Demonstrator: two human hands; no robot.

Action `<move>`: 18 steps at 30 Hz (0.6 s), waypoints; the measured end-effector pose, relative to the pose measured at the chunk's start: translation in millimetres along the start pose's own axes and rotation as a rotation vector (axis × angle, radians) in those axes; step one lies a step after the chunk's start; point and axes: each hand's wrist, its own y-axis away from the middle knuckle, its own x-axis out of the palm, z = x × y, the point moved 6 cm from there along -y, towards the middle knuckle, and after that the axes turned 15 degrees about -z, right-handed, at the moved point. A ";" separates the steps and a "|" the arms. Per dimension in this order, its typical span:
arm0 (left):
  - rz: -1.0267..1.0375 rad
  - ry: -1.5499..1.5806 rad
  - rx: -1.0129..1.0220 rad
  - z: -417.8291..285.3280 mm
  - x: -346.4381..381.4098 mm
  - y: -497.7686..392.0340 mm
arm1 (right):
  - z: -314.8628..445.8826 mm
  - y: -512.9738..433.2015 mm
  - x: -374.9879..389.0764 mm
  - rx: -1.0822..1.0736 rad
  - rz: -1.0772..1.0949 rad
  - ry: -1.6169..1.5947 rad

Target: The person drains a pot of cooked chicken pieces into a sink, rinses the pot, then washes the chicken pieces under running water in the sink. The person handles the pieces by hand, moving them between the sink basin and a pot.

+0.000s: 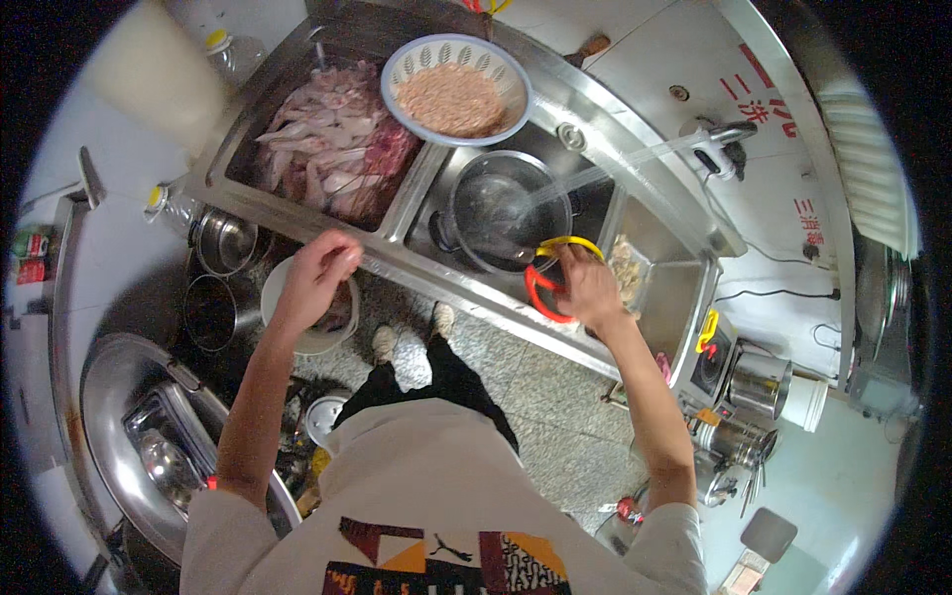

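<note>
My right hand (590,288) is shut on the red and yellow handles (541,291) of what looks like scissors, over the front of the sink; their blades are hidden. Close behind it, a metal pot (487,208) with dark side handles stands in the middle basin, and a stream of water (617,167) from the tap (729,134) runs into it. My left hand (316,281) hovers near the sink's front rim, above a white bucket (349,338); its fingers are curled and nothing shows in them. Pale raw meat or seafood pieces (320,141) fill the left basin.
A leaf-patterned bowl (513,63) of pinkish pieces rests over the basin divider. Pale scraps (626,271) lie in the right basin (666,297). Metal pots (227,242) stand on the floor at left, near a large steel basin (111,401). Right of the sink is a steel stockpot (758,383).
</note>
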 end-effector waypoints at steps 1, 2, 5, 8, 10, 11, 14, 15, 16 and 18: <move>-0.032 0.005 -0.042 8.3 -2.4 4.2 | -34.2 -9.3 12.9 0.109 0.054 0.057; -0.080 -0.038 -0.083 18.5 -4.8 10.6 | -73.3 -19.5 31.7 0.297 0.205 0.124; -0.215 -0.175 -0.257 55.9 -13.3 40.8 | -157.1 -54.9 65.0 0.387 0.262 0.197; -0.354 -0.093 -0.355 94.1 -18.1 82.7 | -206.4 -82.2 82.6 0.249 0.095 0.358; -0.457 -0.007 -0.506 127.3 -22.1 115.4 | -229.9 -93.4 92.3 0.202 0.114 0.414; -0.509 -0.027 -0.555 142.7 -24.4 132.8 | -237.1 -100.2 95.3 0.182 0.117 0.443; -0.603 -0.091 -0.588 177.3 -30.1 179.6 | -247.4 -108.9 99.8 0.142 0.155 0.395; -0.627 -0.007 -0.646 189.1 -29.5 192.8 | -249.9 -110.5 102.5 0.144 0.204 0.412; -0.637 0.074 -0.663 197.9 -27.3 200.9 | -251.3 -110.5 103.9 0.177 0.210 0.359; -0.666 0.150 -0.686 208.0 -21.5 214.4 | -250.1 -111.1 107.8 0.140 0.187 0.359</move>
